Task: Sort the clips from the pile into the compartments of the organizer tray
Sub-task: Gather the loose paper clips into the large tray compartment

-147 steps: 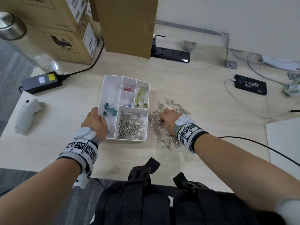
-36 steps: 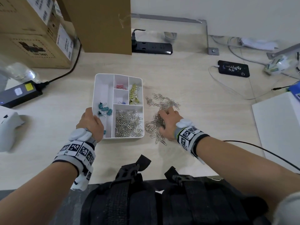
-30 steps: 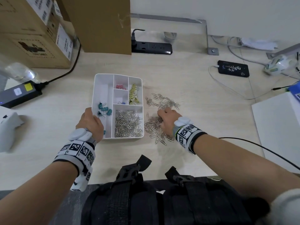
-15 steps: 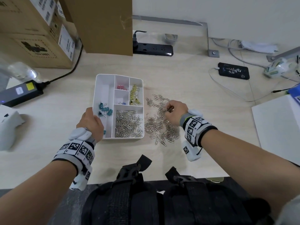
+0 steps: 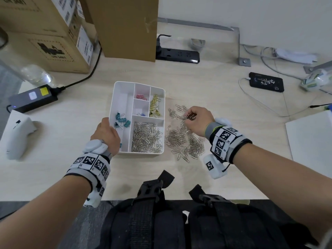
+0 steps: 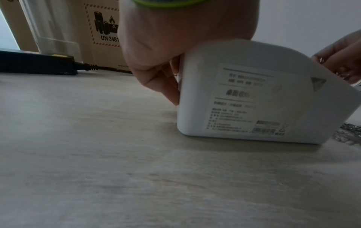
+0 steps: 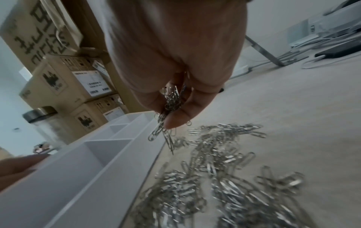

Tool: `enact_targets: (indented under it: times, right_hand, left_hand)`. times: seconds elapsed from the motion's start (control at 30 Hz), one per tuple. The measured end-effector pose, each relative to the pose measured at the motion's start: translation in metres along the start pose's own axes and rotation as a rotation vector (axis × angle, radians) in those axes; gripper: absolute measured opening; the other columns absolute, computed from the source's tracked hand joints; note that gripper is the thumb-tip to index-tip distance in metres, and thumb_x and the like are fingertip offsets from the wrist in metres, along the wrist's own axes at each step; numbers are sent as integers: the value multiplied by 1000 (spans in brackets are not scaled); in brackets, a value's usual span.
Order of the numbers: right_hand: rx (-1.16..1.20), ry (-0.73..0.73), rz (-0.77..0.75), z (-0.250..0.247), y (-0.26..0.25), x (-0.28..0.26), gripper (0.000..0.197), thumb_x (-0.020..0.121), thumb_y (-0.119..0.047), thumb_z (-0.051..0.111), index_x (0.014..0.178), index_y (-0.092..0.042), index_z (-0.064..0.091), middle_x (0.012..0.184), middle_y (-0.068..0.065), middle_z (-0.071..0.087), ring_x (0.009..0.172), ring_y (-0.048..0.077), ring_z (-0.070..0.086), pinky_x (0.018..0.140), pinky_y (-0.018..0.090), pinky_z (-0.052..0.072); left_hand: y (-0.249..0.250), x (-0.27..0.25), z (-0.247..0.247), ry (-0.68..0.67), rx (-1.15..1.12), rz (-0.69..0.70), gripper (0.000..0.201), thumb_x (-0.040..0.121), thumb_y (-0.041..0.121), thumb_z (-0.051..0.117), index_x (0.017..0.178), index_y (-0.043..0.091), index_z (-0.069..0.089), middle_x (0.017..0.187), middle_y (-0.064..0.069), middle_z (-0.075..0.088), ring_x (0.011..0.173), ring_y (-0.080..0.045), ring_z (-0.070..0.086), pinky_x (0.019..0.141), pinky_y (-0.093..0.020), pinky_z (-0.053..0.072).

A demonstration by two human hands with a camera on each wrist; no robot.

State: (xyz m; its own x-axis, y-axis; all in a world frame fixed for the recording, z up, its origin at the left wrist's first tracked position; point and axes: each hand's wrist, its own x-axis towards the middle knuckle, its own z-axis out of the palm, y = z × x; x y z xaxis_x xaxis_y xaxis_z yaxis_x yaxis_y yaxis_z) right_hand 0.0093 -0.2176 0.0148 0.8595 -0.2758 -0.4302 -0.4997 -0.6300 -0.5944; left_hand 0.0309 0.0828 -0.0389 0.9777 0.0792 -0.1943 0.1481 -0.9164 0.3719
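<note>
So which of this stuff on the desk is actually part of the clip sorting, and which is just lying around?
Part of the job:
organizer tray
loose paper clip pile
handful of clips in the right hand
left hand holding the tray

Just lying about:
cardboard boxes
power strip
phone
power adapter

Head view: bright, even, diffuse lighting; the organizer tray (image 5: 119, 97) casts only a faint shadow on the table (image 5: 206, 83). Wide-angle distortion bends straight lines toward the frame edges, away from the tray. Left wrist view: dimmer and soft; the label on the tray wall (image 6: 250, 100) is blurred and unreadable, with a soft shadow below the tray. Right wrist view: the paper clips (image 7: 224, 185) beside the tray are smeared, probably by motion blur; pale background glare
</note>
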Motion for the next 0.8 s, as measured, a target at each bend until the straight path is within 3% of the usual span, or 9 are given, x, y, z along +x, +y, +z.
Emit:
enact_targets:
  times: [0.1,0.2,0.3,0.37,0.43,0.5,0.63,0.8]
  right_hand:
    - [61,-1,-69,4,-20,-7,16,77,-11,61,87,-24,64,85,-2,67,63,19,67,50,20,47]
    - [82,-10,-175,13,-43,-15,15,77,-12,61,85,-24,65,75,-12,63,63,14,64,58,23,50]
    - [81,-75,-258,30,-60,-21,15,79,-11,63,91,-20,66,71,-15,59,57,5,57,56,19,47]
    - [7,-210,-296,43,-67,-24,23,82,-14,65,105,-20,65,81,-14,61,62,0,55,61,15,46]
    - [-153,-323,-332,56,-65,-23,36,83,-22,68,119,-23,60,105,-7,63,82,6,59,78,22,50]
    - [-225,-304,-350,59,-61,-19,35,84,-26,68,119,-21,60,114,-2,64,91,13,61,88,29,51]
    - [-139,-175,-317,46,-43,-11,12,87,-20,63,99,-22,67,93,-7,67,80,12,62,81,30,55]
    - [-264,-124,-181,18,3,-2,21,87,-26,61,108,-23,63,98,-6,64,88,16,62,82,30,52]
  left_hand:
    - [0,-1,-2,-13,-8,-9,19,97,20,35,109,6,42,97,-17,56,70,-35,52,63,-37,38]
    - [-2,-1,-1,10,-23,9,17,97,19,36,105,6,42,92,-17,56,67,-33,50,62,-36,37]
    - [-3,-1,2,38,-33,25,15,96,19,37,103,7,42,89,-17,55,64,-31,47,60,-35,36]
    - [-3,-1,2,44,-32,24,15,96,18,37,103,6,43,88,-17,55,63,-31,46,60,-35,36]
    - [-2,-1,1,37,-31,19,15,96,18,37,103,6,43,88,-17,55,64,-32,48,60,-35,36]
    - [-1,-2,-1,26,-33,16,16,96,18,37,104,5,42,89,-17,55,65,-32,48,60,-35,37]
    - [0,-1,-1,23,-29,4,17,97,18,36,106,5,43,92,-18,55,67,-32,47,62,-36,36]
    - [-1,-2,0,42,-40,10,18,96,17,38,107,4,44,92,-19,57,67,-33,47,62,-36,36]
